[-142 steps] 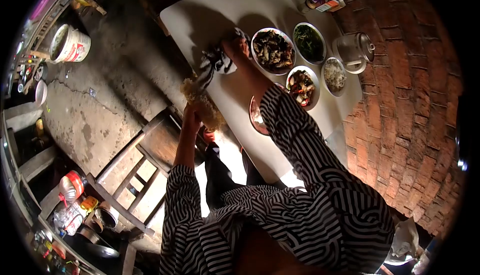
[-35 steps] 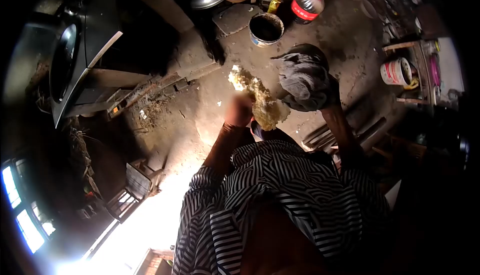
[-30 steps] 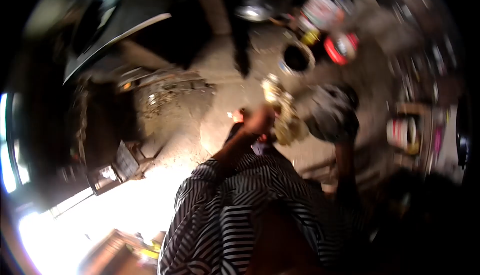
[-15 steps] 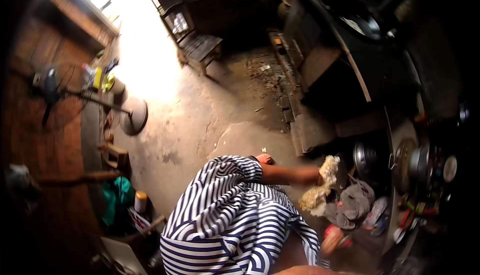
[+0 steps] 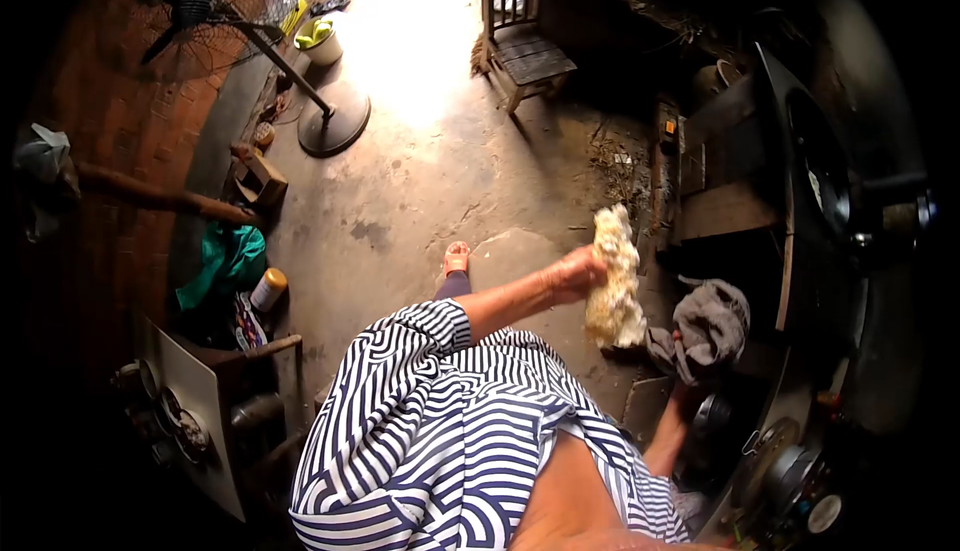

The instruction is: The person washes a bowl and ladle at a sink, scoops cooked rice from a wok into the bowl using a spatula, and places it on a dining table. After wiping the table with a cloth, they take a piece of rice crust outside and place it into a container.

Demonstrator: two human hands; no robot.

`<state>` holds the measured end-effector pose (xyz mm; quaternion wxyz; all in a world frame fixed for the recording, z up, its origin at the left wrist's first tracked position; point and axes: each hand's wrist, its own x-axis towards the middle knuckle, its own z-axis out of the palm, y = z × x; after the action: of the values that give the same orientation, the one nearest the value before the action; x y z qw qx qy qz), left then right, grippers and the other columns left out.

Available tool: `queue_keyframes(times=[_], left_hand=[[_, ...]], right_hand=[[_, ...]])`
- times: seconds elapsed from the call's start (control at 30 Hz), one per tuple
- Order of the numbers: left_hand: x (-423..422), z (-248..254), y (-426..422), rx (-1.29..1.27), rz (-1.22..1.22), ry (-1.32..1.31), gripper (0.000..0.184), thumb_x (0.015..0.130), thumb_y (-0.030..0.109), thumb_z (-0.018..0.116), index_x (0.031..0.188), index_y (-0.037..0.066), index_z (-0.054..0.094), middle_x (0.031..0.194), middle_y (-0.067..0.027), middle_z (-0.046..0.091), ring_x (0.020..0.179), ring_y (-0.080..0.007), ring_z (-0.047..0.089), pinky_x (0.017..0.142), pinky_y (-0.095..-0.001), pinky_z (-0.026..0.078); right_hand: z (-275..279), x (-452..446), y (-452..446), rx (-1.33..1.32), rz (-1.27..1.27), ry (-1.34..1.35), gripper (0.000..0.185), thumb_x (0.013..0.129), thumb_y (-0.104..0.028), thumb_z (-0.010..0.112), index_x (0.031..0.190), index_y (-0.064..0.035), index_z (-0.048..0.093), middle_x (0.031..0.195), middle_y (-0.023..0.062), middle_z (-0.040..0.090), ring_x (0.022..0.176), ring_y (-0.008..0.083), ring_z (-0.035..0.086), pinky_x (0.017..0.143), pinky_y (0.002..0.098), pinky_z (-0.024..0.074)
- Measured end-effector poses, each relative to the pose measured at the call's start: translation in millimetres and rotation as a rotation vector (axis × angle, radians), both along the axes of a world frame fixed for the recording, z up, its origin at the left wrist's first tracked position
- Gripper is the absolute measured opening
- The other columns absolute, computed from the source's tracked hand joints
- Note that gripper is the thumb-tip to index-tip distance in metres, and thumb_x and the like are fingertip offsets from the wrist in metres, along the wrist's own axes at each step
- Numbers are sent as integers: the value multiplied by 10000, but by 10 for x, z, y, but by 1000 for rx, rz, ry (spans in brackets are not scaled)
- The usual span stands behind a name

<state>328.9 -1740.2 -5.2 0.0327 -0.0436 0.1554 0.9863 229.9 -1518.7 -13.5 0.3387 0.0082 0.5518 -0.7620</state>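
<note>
My left hand (image 5: 578, 274) reaches out to the right of my body, its fingers wrapped round a pale yellow, rough, spongy piece (image 5: 615, 286) that hangs over the floor. Farther right, my right hand (image 5: 687, 391) is closed on a bunched grey cloth (image 5: 712, 326), which covers most of its fingers. The cloth is close to the lower end of the spongy piece.
A standing fan (image 5: 335, 136) and a wooden chair (image 5: 530, 59) stand ahead near the bright doorway. A dark stove counter (image 5: 785, 201) is at right. At left are a green bag (image 5: 225, 261) and a light tabletop (image 5: 195, 391) bearing dishes.
My right hand and the cloth have left the table of dishes. The view has swung round to the doorway, fan and chair. Both hands still hold the same things.
</note>
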Motion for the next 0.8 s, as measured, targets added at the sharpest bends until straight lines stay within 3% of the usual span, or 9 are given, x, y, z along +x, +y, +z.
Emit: queue_keyframes(times=[0.07, 0.13, 0.23, 0.3, 0.37, 0.53, 0.6, 0.73, 0.8], left_hand=[[50, -42, -733, 45, 96, -18, 497, 601, -83, 449, 1079, 55, 466, 1007, -78, 538, 950, -208, 519, 907, -394, 387], [136, -85, -1452, 108, 226, -49, 560, 532, -120, 427, 1062, 58, 451, 964, -74, 536, 880, -208, 549, 824, -420, 460], [267, -499, -2513, 29, 308, -49, 475, 607, -83, 450, 1069, 23, 451, 961, -84, 549, 840, -177, 561, 739, -296, 503], [400, -368, -3393, 16, 431, -90, 478, 628, -91, 432, 1095, 8, 434, 1009, -111, 543, 904, -227, 559, 794, -365, 486], [373, -417, -3931, -4, 500, -129, 453, 623, -99, 426, 1063, 2, 459, 984, -108, 552, 900, -234, 557, 824, -364, 471], [465, -327, -3996, 40, 626, -198, 418, 633, -114, 419, 1033, -7, 474, 959, -110, 561, 893, -248, 555, 826, -384, 456], [422, -233, -4150, 40, 637, -154, 281, 666, -107, 442, 907, 21, 510, 757, -37, 551, 714, -158, 553, 741, -339, 486], [432, -235, -4156, 70, 631, -112, 368, 666, -97, 434, 1011, 7, 504, 911, -82, 578, 839, -208, 566, 805, -354, 459], [744, -176, -4159, 116, 643, -101, 455, 613, -108, 427, 1050, 6, 486, 963, -103, 563, 888, -237, 550, 837, -370, 445]], right_hand=[[-41, -97, -687, 5, 53, 4, 387, 816, -321, 430, 1093, -54, 477, 1083, 112, 507, 974, 255, 482, 812, 428, 402], [-65, -188, -1400, 9, 98, 16, 394, 815, -327, 429, 1097, -57, 474, 1090, 112, 504, 982, 258, 477, 816, 434, 398], [-50, -364, -2508, 17, 139, 55, 403, 813, -337, 427, 1104, -62, 471, 1100, 112, 499, 994, 263, 471, 821, 443, 393], [-37, -536, -3263, 8, 144, 73, 410, 811, -344, 426, 1109, -65, 469, 1106, 113, 496, 1002, 266, 467, 825, 449, 390], [-22, -702, -3750, -9, 143, 90, 416, 810, -351, 425, 1113, -69, 467, 1113, 113, 493, 1010, 268, 463, 829, 456, 386], [6, -868, -3921, -65, 164, 118, 432, 806, -367, 422, 1125, -77, 461, 1130, 113, 485, 1030, 276, 452, 838, 471, 378], [46, -894, -3928, -70, 156, 131, 439, 805, -374, 421, 1129, -81, 459, 1136, 114, 482, 1038, 279, 448, 842, 477, 374], [182, -858, -3830, -102, 127, 162, 452, 802, -387, 419, 1138, -87, 455, 1150, 114, 476, 1054, 285, 440, 849, 490, 368], [340, -795, -4051, -52, 186, 339, 459, 800, -393, 418, 1143, -91, 453, 1157, 114, 473, 1062, 288, 435, 853, 496, 364]])
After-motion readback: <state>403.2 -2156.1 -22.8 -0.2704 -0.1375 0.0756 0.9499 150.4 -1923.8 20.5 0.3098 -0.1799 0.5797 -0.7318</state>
